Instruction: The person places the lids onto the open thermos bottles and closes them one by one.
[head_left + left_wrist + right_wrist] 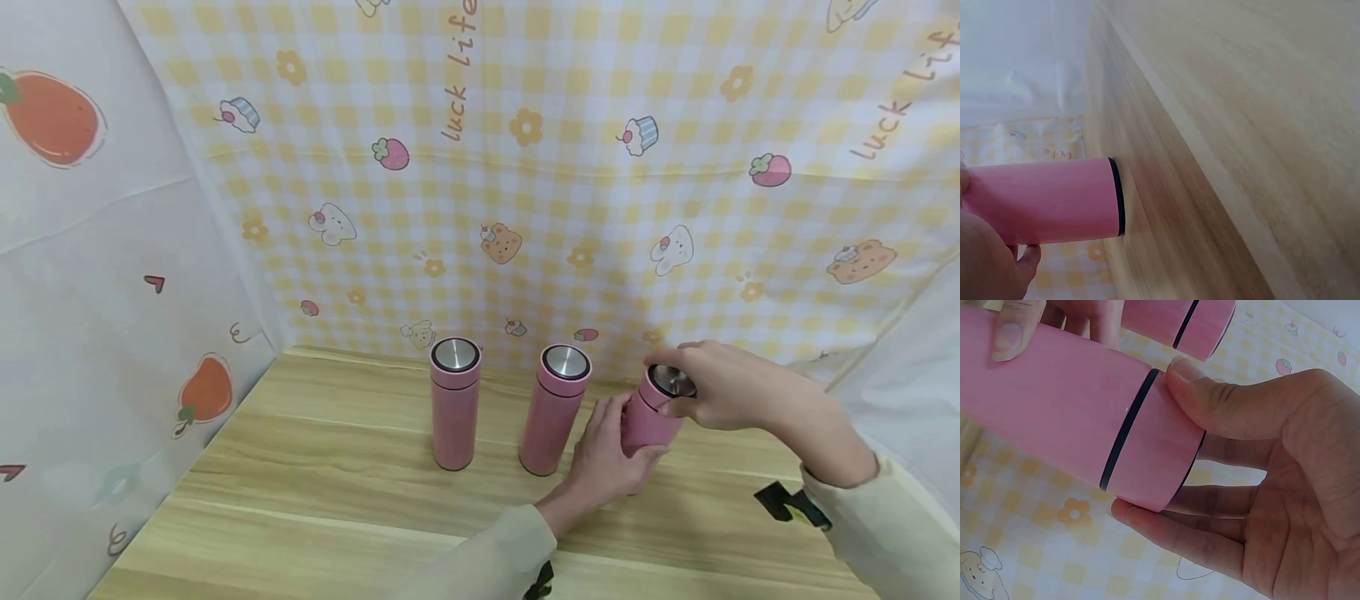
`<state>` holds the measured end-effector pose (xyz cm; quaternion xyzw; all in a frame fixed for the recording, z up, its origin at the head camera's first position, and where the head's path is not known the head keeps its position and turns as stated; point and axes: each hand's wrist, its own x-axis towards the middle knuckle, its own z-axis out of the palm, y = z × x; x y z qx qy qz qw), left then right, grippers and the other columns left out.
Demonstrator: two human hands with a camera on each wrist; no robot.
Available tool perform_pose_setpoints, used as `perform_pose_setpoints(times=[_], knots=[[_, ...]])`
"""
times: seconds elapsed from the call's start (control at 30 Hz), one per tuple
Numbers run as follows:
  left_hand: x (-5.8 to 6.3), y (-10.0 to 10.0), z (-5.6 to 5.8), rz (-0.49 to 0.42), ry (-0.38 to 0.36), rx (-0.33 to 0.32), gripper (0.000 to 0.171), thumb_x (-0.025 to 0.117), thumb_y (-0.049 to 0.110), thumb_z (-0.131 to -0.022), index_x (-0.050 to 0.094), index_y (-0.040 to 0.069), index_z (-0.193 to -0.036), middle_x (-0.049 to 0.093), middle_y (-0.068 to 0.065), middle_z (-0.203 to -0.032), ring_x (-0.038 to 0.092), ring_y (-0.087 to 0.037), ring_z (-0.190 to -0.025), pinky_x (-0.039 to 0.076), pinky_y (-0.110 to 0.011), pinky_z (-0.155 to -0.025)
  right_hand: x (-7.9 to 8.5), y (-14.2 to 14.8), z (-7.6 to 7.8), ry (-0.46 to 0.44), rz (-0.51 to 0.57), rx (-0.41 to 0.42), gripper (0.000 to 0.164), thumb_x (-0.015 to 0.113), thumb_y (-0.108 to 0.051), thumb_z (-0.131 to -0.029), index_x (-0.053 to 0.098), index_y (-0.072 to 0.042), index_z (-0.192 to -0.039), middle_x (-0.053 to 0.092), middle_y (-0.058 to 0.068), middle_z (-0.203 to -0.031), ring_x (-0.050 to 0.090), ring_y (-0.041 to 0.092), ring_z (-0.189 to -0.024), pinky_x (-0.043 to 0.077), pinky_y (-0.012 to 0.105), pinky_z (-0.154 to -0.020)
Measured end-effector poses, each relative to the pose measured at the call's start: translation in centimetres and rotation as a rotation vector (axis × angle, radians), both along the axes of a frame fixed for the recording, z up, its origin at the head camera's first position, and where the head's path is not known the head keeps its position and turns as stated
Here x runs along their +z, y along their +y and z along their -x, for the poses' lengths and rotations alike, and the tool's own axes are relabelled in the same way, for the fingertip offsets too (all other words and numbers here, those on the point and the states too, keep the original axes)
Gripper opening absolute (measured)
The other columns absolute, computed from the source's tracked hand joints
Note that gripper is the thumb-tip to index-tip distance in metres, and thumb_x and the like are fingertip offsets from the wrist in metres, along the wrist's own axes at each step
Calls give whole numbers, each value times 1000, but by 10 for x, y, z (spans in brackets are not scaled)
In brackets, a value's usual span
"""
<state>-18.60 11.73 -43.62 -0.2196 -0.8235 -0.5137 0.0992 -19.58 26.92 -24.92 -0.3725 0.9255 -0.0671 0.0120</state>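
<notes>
A pink thermos bottle [649, 423] stands at the right of the row in the head view, its silver-topped lid [1159, 440] on it. My left hand [606, 464] grips the body of this bottle from the left. In the left wrist view the black base ring [1117, 197] shows right at the wooden surface. My right hand [731, 390] holds the lid between thumb and fingers from the right. A thin black band separates lid and body in the right wrist view. Part of the bottle's body is hidden behind my left hand.
Two more pink thermos bottles with lids on stand upright to the left, one in the middle [551, 429] and one farther left [454, 421]. The wooden table [315, 492] meets a yellow checked cloth [555, 208] behind the bottles. White cloth [112, 333] hangs at the left side.
</notes>
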Motion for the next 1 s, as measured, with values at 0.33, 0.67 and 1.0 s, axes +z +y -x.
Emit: perform_pose_setpoints(times=[0.33,0.67,1.0], knots=[[1,0,-1,11,8,46,67,76,43,-91,44,23,-146,49,7,-125,53,-5,-104,50,-27,-83,-3,-1,-3,90,-22,-26,47,85,-13,-82,66,0,-124,59,-4,-84,50,9,-67,45,32,-58],[0,-2,-1,14,11,-25,73,70,45,-95,35,24,-155,50,8,-130,54,-4,-107,51,-29,-87,-9,5,-6,130,-8,-20,52,86,-14,-83,65,4,-126,69,15,-105,66,26,-90,55,43,-72],[15,-26,-18,116,-16,-112,83,59,51,-101,16,18,-163,39,0,-155,43,-16,-136,44,-41,-105,-15,16,-19,209,18,-40,64,84,-20,-86,55,3,-138,64,25,-122,69,33,-94,57,51,-77]])
